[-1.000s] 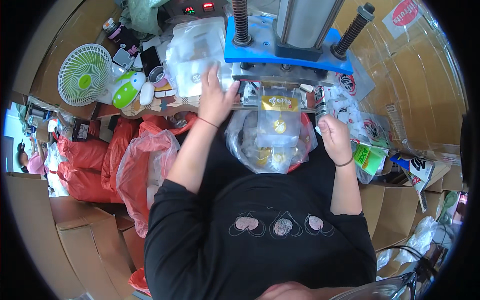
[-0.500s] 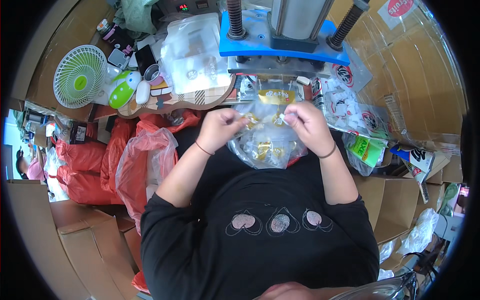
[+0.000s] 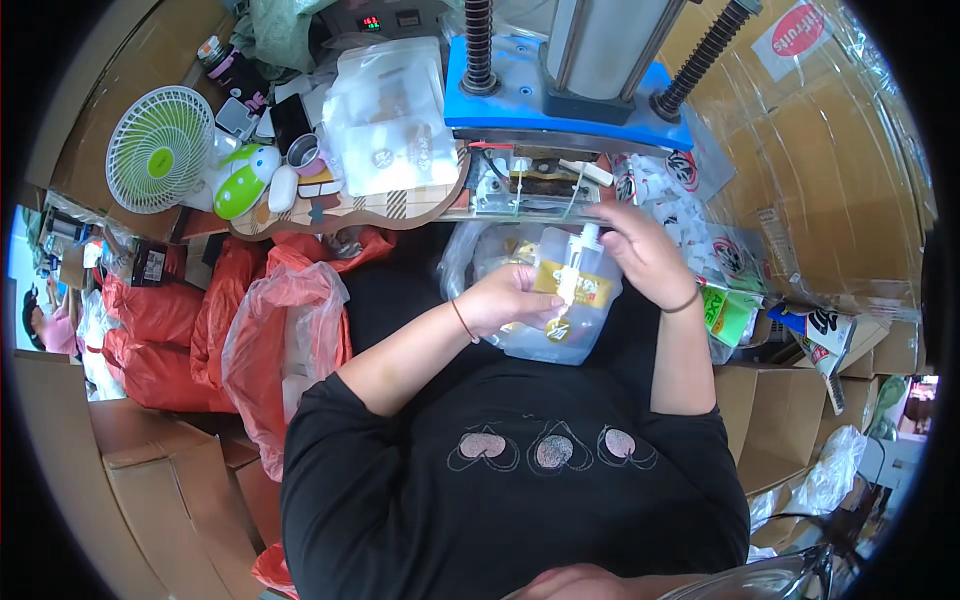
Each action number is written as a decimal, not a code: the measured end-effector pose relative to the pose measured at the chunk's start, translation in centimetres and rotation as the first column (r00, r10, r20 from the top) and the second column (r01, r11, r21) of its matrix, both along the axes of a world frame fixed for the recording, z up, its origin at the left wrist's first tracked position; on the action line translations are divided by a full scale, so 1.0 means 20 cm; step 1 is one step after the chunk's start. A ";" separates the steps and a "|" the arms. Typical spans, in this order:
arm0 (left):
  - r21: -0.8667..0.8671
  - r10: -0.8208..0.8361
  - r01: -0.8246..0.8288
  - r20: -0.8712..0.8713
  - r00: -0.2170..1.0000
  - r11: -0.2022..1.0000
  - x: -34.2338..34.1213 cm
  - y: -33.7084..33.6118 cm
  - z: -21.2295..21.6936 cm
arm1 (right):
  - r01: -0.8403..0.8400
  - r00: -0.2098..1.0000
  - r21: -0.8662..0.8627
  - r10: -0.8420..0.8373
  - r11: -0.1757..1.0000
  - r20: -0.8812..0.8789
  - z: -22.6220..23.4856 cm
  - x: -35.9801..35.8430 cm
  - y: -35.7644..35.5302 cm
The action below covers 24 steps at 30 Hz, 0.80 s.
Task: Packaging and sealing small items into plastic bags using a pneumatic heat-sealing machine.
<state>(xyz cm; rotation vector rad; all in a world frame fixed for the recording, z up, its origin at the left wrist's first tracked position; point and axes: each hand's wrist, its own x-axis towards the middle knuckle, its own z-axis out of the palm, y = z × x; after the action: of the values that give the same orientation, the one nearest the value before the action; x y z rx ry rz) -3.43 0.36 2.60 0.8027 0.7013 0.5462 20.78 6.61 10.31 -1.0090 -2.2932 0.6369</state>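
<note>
A translucent spout pouch (image 3: 592,330) with a gold printed panel stands tilted in front of my body, its white spout pointing up. My left hand (image 3: 507,300) pinches the pouch's left side, thumb across the gold panel. Beside the spout, my right hand (image 3: 645,258) has its fingers stretched out and thumb apart; whether it touches the spout is hard to tell. Behind the pouch, a clear plastic bag (image 3: 460,262) with more gold-printed pieces in it is partly hidden. Just beyond my hands is the press bed (image 3: 535,188), under a blue press plate (image 3: 520,110).
A green-and-white fan (image 3: 160,150), a mouse (image 3: 283,188) and flat translucent pouches (image 3: 390,125) lie at the far left. Small white parts (image 3: 690,205) fill a bag on the right. Red bags (image 3: 165,345) and cardboard boxes (image 3: 180,490) crowd the left side.
The spout pouch has come away from the press bed and is now in my left hand. My right hand has left its pinch and spread its fingers by the spout.
</note>
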 end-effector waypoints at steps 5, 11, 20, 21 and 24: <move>-0.031 0.242 -0.240 0.081 0.967 0.970 -0.07 0.18 0.00 | 0.294 0.806 0.250 -0.380 0.923 0.453 -0.08 0.28 -0.04; 0.116 0.345 -0.336 -0.071 0.936 0.935 -0.14 0.29 -0.02 | 0.150 0.893 0.002 -0.136 0.989 0.429 -0.10 0.31 -0.08; 0.624 0.832 0.683 -0.553 0.043 0.380 -0.66 0.29 -0.04 | 0.155 0.986 -0.232 -0.135 0.960 0.097 -0.11 0.44 -0.03; 0.654 0.866 0.705 -0.486 0.114 0.275 -0.62 0.22 0.01 | 0.213 0.972 -0.267 -0.232 0.940 -0.040 -0.15 0.44 -0.03; 0.760 0.741 0.442 -0.617 0.265 0.476 -0.67 0.20 -0.07 | 0.361 0.929 -0.208 -0.369 0.909 -0.001 -0.13 0.42 -0.03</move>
<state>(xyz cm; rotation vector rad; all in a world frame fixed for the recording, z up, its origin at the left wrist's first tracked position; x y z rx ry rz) -16.78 4.40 1.27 2.2449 1.8151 0.5883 29.11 6.05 7.62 -1.4649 -1.9551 0.7342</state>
